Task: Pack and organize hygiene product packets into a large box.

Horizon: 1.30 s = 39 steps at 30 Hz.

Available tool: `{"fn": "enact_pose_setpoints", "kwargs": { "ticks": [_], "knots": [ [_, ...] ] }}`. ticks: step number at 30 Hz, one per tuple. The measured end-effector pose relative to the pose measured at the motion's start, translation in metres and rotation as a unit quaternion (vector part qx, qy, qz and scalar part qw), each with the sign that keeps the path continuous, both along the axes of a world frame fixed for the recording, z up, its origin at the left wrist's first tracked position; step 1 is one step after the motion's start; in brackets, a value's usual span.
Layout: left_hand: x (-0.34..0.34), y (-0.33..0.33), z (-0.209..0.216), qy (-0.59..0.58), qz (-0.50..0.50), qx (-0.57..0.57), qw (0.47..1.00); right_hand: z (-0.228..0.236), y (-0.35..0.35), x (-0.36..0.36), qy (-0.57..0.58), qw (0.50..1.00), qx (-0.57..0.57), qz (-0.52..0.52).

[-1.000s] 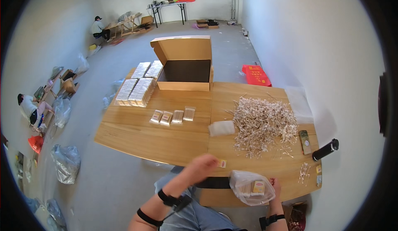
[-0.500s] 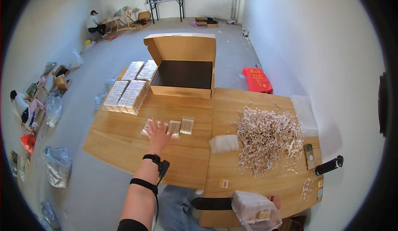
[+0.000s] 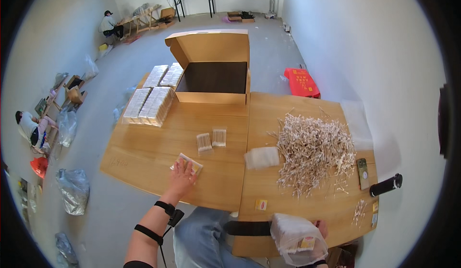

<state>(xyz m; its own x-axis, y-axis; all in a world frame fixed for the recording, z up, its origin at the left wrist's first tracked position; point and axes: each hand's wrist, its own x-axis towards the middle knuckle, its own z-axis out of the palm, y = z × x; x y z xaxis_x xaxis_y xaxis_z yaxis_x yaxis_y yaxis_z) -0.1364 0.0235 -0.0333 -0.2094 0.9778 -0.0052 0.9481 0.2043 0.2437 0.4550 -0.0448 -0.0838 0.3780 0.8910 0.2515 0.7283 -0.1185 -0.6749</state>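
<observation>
My left hand [image 3: 181, 177] lies with its fingers spread on a flat clear packet of cotton swabs [image 3: 195, 167] on the left table. Two more swab packets, a left one [image 3: 204, 143] and a right one [image 3: 219, 137], rest just beyond it. My right hand [image 3: 322, 227] is at the side of a clear plastic bag [image 3: 288, 229] full of swab packets, near the table's front edge. Its fingers look curled at the bag, though the bag partly hides them. A loose pile of cotton swabs [image 3: 314, 155] covers much of the right table, beside a stack of clear pouches [image 3: 261, 158].
Wrapped blocks of packets [image 3: 151, 105] stand left of an open cardboard box [image 3: 211, 97]. A phone [image 3: 362, 174], a black bottle [image 3: 386, 185] and a small yellow card [image 3: 260, 204] lie on the right. Two people [image 3: 109, 24] sit working at the left wall.
My left hand has come nearer to me, and the left packet has slid with it, away from the other two. My right hand and the bag stay nearly in place.
</observation>
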Motion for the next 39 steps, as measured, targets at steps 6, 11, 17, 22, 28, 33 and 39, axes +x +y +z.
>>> {"fn": "enact_pose_setpoints", "kwargs": {
  "ticks": [6,11,17,22,28,33,39],
  "knots": [
    [0.084,-0.019,0.061,-0.035,-0.114,-0.142,0.983,0.04,-0.014,-0.006,-0.037,0.997,-0.058,0.039],
    [0.132,-0.018,0.065,0.056,-0.22,-0.126,0.966,0.057,-0.01,-0.029,-0.117,0.993,-0.014,0.024],
    [0.167,-0.003,0.037,-0.02,-0.215,0.004,0.976,0.048,-0.011,-0.022,-0.16,0.987,-0.007,0.0],
    [0.161,-0.013,0.048,-0.05,-0.077,0.0,0.996,0.044,-0.006,-0.019,-0.137,0.99,0.024,0.015],
    [0.163,-0.036,0.042,-0.203,-0.031,0.045,0.978,0.055,-0.011,-0.004,0.139,0.99,-0.022,0.017],
    [0.154,-0.059,0.06,-0.221,0.012,-0.049,0.974,0.12,-0.031,-0.002,0.311,0.949,0.05,-0.007],
    [0.248,-0.124,0.231,-0.407,-0.204,0.055,0.889,0.277,-0.094,-0.05,0.08,0.947,0.155,0.268]
  ]
}}
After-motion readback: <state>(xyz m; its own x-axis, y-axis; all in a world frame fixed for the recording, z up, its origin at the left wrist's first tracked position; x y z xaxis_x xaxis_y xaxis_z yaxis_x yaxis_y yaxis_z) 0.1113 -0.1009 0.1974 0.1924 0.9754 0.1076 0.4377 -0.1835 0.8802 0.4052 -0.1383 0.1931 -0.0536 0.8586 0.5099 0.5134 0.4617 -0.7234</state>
